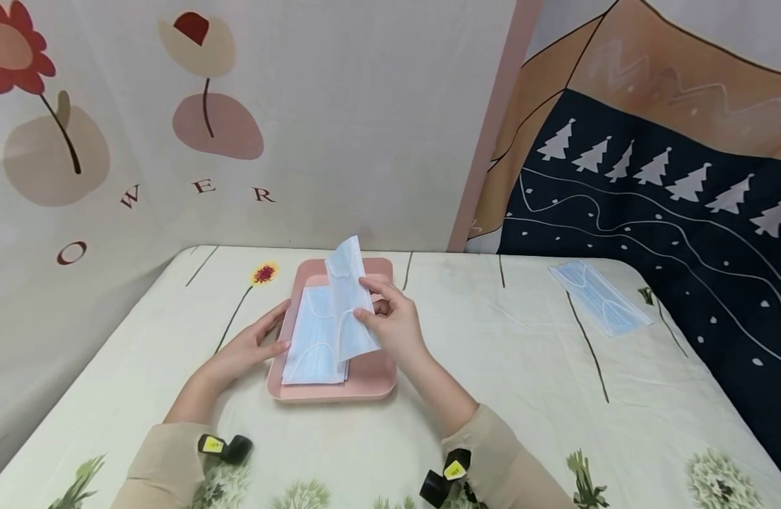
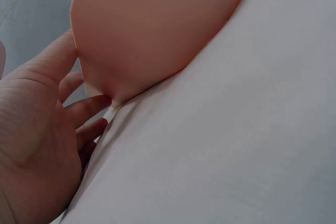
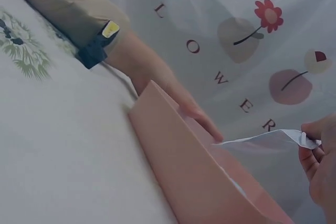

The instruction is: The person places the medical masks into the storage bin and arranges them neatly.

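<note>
In the head view a pink tray (image 1: 372,382) holds a small pile of light blue face masks (image 1: 310,339) on its left side. My right hand (image 1: 393,318) pinches the right edge of one face mask (image 1: 352,283) between thumb and fingers, raised and tilted over the tray. The right wrist view shows this lifted mask (image 3: 262,141) edge-on above the tray wall (image 3: 178,156). My left hand (image 1: 250,348) rests against the tray's left side, fingers spread. In the left wrist view its thumb (image 2: 55,56) touches the rim and the fingertips meet the wall's lower part.
Another blue face mask (image 1: 600,298) lies flat on the far right of the flower-printed tablecloth (image 1: 492,353). Behind the table hangs a white cloth (image 1: 365,141) with printed flowers, with a dark tree-patterned cloth (image 1: 619,212) at the right.
</note>
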The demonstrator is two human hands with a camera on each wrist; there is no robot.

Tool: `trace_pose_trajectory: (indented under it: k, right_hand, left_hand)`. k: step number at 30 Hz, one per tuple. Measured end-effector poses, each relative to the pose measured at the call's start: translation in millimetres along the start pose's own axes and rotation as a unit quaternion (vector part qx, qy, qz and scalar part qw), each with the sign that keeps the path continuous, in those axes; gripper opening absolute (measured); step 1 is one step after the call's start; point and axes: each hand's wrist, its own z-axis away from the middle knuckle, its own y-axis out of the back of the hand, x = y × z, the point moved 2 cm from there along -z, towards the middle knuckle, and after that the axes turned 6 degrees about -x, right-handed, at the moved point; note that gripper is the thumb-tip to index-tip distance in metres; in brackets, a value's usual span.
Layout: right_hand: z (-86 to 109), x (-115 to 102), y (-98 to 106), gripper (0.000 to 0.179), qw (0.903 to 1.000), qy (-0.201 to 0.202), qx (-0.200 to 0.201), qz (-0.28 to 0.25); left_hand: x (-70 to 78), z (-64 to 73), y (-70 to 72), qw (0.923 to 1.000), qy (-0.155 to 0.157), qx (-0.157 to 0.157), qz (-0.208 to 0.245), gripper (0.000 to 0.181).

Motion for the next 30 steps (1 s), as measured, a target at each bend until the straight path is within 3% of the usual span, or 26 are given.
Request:
trace_pose_trajectory:
  k: [13,23,30]
  right_hand:
    - [-3.1,9.2,-33.5,0.049,0.9984,-0.044,-0.009,-0.033]
    - [-11.4,23.0,-51.2,0.047,0.995,-0.097,0.008,0.024]
    - [-12.3,32.3,-52.7,0.046,0.9908,-0.12,0.014,0.061]
  left_hand:
    - [1.9,-0.2,0.0,1.0,-0.008,-0.001,-0.001,0.084]
    - [1.0,-0.7,-0.2,0.9999,-0.012,-0.001,0.001,0.083]
    - [1.3,0.3,-0.9,0.9999,-0.012,-0.003,-0.001,0.083]
